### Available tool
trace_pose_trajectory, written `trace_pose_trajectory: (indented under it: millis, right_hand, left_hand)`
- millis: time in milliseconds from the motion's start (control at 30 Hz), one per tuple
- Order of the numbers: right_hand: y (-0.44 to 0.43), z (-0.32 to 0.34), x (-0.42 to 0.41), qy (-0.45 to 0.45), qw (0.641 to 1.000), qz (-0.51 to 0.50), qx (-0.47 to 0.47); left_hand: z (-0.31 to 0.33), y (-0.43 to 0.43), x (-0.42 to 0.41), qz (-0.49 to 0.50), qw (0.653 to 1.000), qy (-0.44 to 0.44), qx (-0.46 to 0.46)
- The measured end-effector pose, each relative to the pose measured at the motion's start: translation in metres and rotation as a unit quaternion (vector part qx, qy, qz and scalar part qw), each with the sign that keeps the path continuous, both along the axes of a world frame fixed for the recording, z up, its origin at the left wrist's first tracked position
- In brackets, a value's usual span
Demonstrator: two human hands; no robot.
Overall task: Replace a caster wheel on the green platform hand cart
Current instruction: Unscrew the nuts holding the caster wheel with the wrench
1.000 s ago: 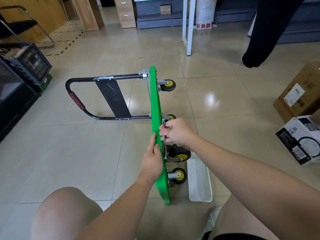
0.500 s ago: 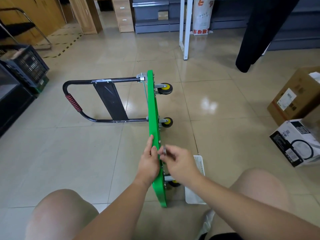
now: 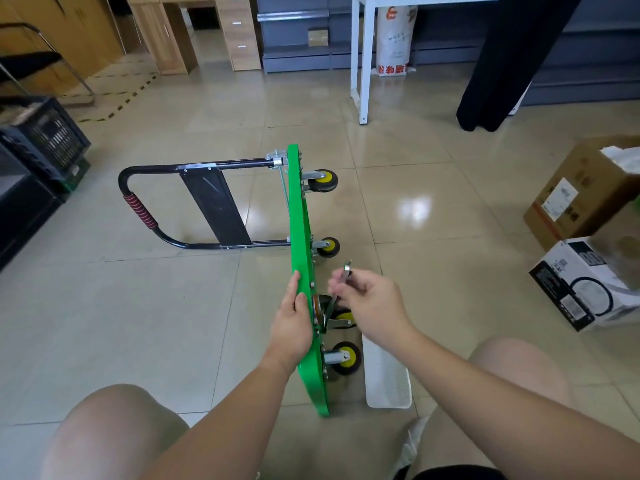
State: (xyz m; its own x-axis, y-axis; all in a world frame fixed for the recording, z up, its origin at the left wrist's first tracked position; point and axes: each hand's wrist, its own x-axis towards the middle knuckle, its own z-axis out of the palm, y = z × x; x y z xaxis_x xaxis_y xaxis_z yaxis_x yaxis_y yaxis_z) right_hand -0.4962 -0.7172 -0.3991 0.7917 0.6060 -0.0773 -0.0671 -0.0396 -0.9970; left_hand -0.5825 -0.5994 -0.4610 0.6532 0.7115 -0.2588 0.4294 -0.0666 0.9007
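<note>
The green cart (image 3: 304, 237) stands on its long edge on the tiled floor, deck upright, running from near to far. Its black handle (image 3: 145, 216) lies out flat to the left, and all 4 wheels point right.

The left hand (image 3: 292, 323) grips the deck's top edge. The thumb is hooked over the edge and the fingers reach down the left face, where their tips are hidden.

The right hand (image 3: 372, 303) sits just right of the deck and pinches a slim metal wrench (image 3: 341, 285) between thumb and fingertips, the other fingers loosely curled. The wrench is motion-blurred. Its upper end pokes up past the fingers, and its lower end drops toward the mounting plate of the third caster (image 3: 343, 318). Whether it sits on a bolt there, I cannot tell.

That third caster is half covered by the right hand, with only a sliver of yellow hub and black tyre showing. The near caster (image 3: 344, 358), second caster (image 3: 328, 246) and far caster (image 3: 323, 180) show fully.

A white tray (image 3: 388, 379) lies on the floor just right of the near wheels, its far end hidden under the right wrist. 2 cardboard boxes (image 3: 588, 202) at the right edge are cut off by the frame.
</note>
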Motion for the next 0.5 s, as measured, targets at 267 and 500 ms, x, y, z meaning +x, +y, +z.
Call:
trace_pose_trajectory:
  millis: [267,500]
  right_hand:
    - [0.048,0.008,0.043,0.001,0.991,0.101,-0.088]
    - [0.071,0.004,0.059,0.018,0.979,0.148,-0.138]
  left_hand:
    - [0.003,0.0,0.001,0.004,1.0,-0.015,-0.026]
    - [0.002,0.001,0.0,-0.003,1.0,-0.004,-0.028]
